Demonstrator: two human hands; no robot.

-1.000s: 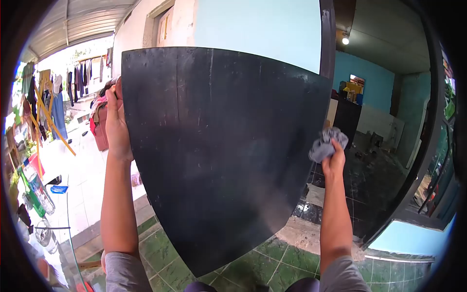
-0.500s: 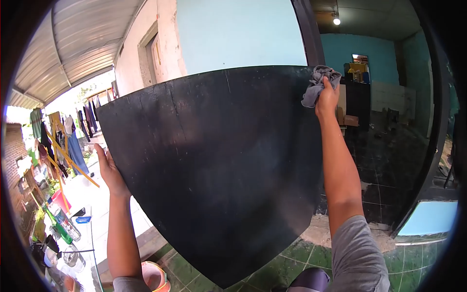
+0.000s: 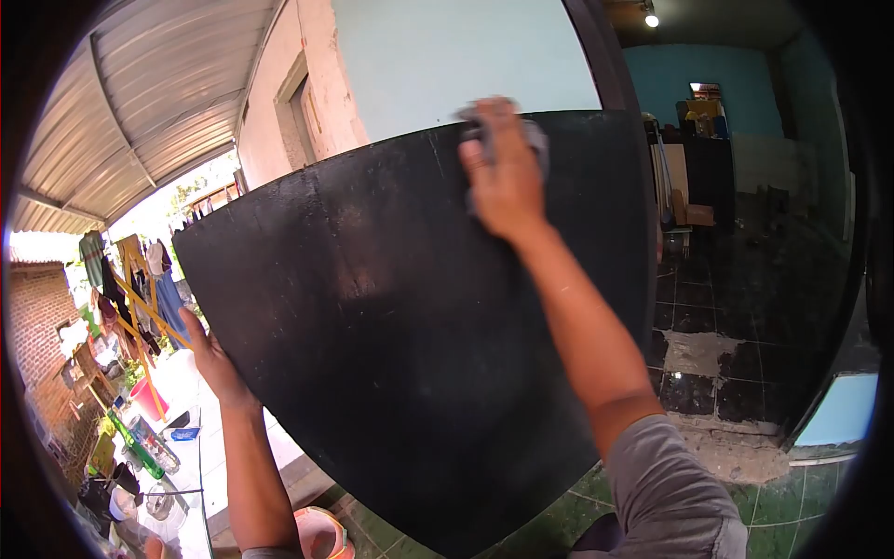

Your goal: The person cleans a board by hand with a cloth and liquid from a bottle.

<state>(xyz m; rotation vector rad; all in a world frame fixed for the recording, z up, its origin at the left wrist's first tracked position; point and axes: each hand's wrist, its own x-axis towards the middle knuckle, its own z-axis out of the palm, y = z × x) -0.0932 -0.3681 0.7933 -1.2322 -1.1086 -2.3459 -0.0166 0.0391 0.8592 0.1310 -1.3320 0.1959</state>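
Note:
A large black panel [image 3: 400, 307] with a curved top edge and streaks on its surface fills the middle of the view. My left hand [image 3: 216, 363] rests against its left edge, thumb up and fingers partly hidden behind it. Near the top edge, right of centre, my right hand [image 3: 507, 177] presses a grey cloth [image 3: 536, 144] on the panel's face. Motion blurs the cloth and fingertips a little.
A pink bucket [image 3: 321, 533] stands on green floor tiles below. At the left are hanging clothes [image 3: 166, 289], bottles [image 3: 140, 447] and a red bucket [image 3: 149, 399]. An open doorway shows a dark tiled floor [image 3: 745, 373] at the right.
My right hand and the cloth have moved left from the panel's top right corner along its upper part. My left hand stays at the left edge. The view has shifted slightly.

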